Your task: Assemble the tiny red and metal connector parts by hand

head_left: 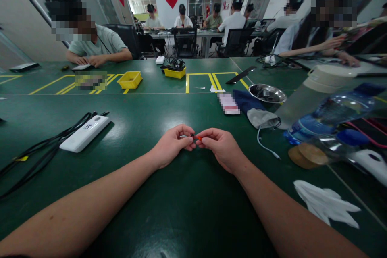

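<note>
My left hand (175, 145) is closed in a pinch on a small black piece (192, 135), just left of the middle of the view. Close beside it, my right hand (220, 145) pinches a small orange-red piece (199, 138) between thumb and fingers. The two pieces are very near each other between my fingertips; whether they touch cannot be made out. Both hands are held over the green table (193, 209).
At left lie a white power bank (85, 133) and black cables (39, 157). Yellow trays (130, 80) stand farther back. On the right are a metal bowl (267, 93), bottles (332, 109), a pouch (260, 117) and a crumpled tissue (326, 201). Several people sit beyond.
</note>
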The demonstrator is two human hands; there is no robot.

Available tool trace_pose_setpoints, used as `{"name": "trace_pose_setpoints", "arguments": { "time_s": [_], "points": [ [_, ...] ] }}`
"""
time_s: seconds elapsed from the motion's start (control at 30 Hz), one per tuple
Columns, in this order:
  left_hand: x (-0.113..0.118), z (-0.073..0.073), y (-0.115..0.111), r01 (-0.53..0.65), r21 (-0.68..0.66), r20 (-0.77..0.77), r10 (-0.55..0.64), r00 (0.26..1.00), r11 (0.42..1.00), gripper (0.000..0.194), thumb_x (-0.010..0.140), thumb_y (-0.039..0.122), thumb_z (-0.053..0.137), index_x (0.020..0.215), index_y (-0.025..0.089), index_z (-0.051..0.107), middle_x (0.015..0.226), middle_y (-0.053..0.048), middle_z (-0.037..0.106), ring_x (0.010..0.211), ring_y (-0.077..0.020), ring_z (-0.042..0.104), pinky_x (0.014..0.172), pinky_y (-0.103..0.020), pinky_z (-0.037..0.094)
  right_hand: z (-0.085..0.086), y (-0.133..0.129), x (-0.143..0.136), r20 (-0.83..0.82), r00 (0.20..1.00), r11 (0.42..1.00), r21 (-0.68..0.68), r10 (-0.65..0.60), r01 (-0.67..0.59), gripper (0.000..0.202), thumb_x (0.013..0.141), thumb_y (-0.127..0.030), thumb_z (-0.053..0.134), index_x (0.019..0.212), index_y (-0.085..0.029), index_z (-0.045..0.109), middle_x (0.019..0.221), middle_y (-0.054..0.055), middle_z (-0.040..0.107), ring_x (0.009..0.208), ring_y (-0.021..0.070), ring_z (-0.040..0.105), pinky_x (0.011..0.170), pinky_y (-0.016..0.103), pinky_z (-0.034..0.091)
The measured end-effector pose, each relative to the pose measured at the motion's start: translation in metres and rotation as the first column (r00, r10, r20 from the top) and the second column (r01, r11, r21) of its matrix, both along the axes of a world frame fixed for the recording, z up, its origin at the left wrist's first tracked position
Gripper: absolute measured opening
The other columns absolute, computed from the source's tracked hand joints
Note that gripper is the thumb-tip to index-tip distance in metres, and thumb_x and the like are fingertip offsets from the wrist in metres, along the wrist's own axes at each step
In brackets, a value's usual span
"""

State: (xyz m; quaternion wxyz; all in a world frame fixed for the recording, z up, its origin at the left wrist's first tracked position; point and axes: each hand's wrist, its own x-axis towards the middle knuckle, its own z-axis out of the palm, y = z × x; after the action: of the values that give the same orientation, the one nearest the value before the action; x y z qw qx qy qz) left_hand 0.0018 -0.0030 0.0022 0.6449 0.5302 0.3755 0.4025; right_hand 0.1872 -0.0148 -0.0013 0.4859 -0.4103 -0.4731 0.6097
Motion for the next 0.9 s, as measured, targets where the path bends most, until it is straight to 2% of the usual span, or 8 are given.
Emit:
{"name": "trace_pose_setpoints", "arguments": {
  "time_s": [0.3,0.47,0.67,0.9],
  "points": [
    [0.0018,0.0005,0.0004,-0.007,-0.058,0.05,0.01,0.999,0.998,0.019,0.086,0.017,0.061,0.104,0.016,0.055,0.086,-0.005,0.068,0.074,-0.0128,0.068,0.069,-0.025,0.054,-0.0029,0.0004,0.001,-0.026,1.0,1.0,0.001,-0.005,0.006,0.015,0.072,-0.021,0.075,0.085,-0.017,0.069,0.082,0.005,0.073,0.074,0.0169,0.069,0.074,0.034,0.053],
    [0.0026,-0.0003,0.0007,-0.039,-0.064,0.059,0.043,0.997,0.997,0.017,0.085,0.015,0.062,0.102,0.015,0.057,0.087,-0.005,0.067,0.077,-0.013,0.069,0.073,-0.025,0.055,-0.0042,0.001,0.0005,-0.031,0.999,1.0,0.02,-0.018,0.018,0.012,0.073,-0.018,0.073,0.084,-0.016,0.069,0.082,0.006,0.073,0.074,0.0162,0.068,0.074,0.033,0.052],
    [0.0024,0.0007,0.0003,-0.044,-0.064,0.066,0.048,0.997,0.997,0.019,0.082,0.012,0.063,0.1,0.015,0.057,0.089,-0.003,0.065,0.075,-0.0128,0.069,0.071,-0.024,0.055,-0.0046,0.0017,0.0011,0.012,1.0,0.999,0.026,-0.026,0.025,0.012,0.072,-0.018,0.074,0.082,-0.016,0.068,0.075,0.003,0.071,0.069,0.0155,0.067,0.068,0.03,0.05],
    [0.0019,0.0003,-0.0002,-0.017,-0.048,0.057,0.02,0.998,0.999,0.021,0.082,0.015,0.065,0.102,0.016,0.058,0.089,-0.004,0.065,0.074,-0.0127,0.068,0.07,-0.026,0.054,-0.0031,0.0015,0.0008,0.021,0.999,0.999,0.027,-0.036,0.035,0.01,0.072,-0.017,0.072,0.082,-0.016,0.069,0.075,0.003,0.071,0.071,0.0161,0.067,0.073,0.032,0.051]
  ]
}}
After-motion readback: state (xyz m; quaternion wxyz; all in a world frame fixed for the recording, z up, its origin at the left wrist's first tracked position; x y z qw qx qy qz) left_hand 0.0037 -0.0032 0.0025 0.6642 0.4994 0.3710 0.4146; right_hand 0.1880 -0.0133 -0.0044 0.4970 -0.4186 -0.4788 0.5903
